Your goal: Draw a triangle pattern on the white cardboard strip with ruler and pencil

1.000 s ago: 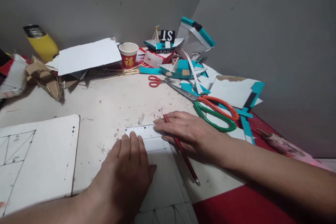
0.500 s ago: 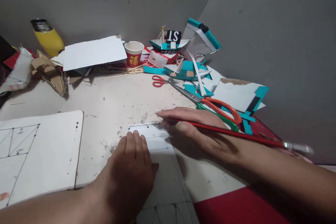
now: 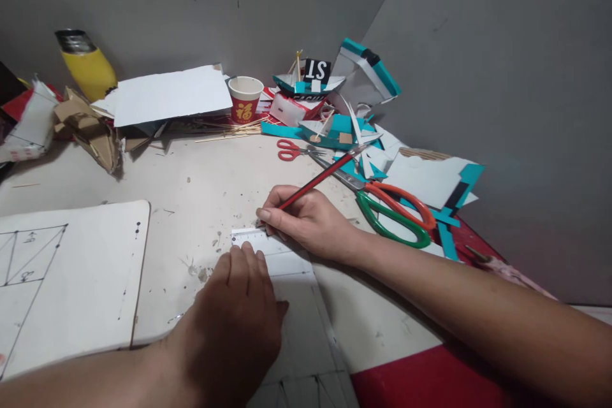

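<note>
My right hand (image 3: 313,222) pinches a red-and-black pencil (image 3: 318,178), which slants up to the right. The pencil's point is down near the upper edge of a clear ruler (image 3: 249,238). The ruler lies across the far end of a white sheet (image 3: 301,312) with pencil lines drawn on it. My left hand (image 3: 234,319) lies flat, fingers extended onto the ruler and the sheet, pressing them to the table. Part of the ruler is covered by both hands.
A notebook (image 3: 95,268) with a drawn diagram lies to the left. Large scissors (image 3: 394,236) and small red scissors (image 3: 288,150) are beyond my right hand. Along the back stand a yellow bottle (image 3: 88,70), a paper cup (image 3: 245,100) and paper boats (image 3: 308,86).
My right hand has turned from lying on the ruler to a writing grip. The pencil swung round, its tip now at the ruler's edge. My left hand stays in place.
</note>
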`<state>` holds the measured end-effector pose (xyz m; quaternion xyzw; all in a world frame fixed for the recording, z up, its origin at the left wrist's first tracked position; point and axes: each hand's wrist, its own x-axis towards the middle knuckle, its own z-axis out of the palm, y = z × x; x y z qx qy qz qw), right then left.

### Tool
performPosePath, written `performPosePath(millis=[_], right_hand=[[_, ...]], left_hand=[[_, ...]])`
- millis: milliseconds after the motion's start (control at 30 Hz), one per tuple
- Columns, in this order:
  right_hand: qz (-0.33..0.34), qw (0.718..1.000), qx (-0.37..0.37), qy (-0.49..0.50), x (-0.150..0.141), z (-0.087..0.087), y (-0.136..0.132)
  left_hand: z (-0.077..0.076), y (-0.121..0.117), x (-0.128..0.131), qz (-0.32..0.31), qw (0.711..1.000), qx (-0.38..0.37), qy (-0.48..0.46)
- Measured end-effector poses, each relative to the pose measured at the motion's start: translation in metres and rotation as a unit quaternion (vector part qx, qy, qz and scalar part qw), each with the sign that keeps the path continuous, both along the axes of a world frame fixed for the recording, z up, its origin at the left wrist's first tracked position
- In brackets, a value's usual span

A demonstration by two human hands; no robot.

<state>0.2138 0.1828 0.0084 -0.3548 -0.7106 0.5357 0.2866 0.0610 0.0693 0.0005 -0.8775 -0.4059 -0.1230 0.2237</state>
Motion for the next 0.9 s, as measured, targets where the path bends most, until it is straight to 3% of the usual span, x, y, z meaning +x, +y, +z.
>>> performPosePath(millis=[200, 900], right_hand=[[0.015, 0.998, 0.041, -0.045, -0.0015, -0.0006, 0.0007], [0.001, 0.995, 0.094, -0.025, -0.0010, -0.0081, -0.0010]], left_hand=[[0.0003, -0.0002, 0.0009, 0.003, 1.000, 0.010, 0.005], [0.0003, 0.0010, 0.0011, -0.001, 1.000, 0.010, 0.008]])
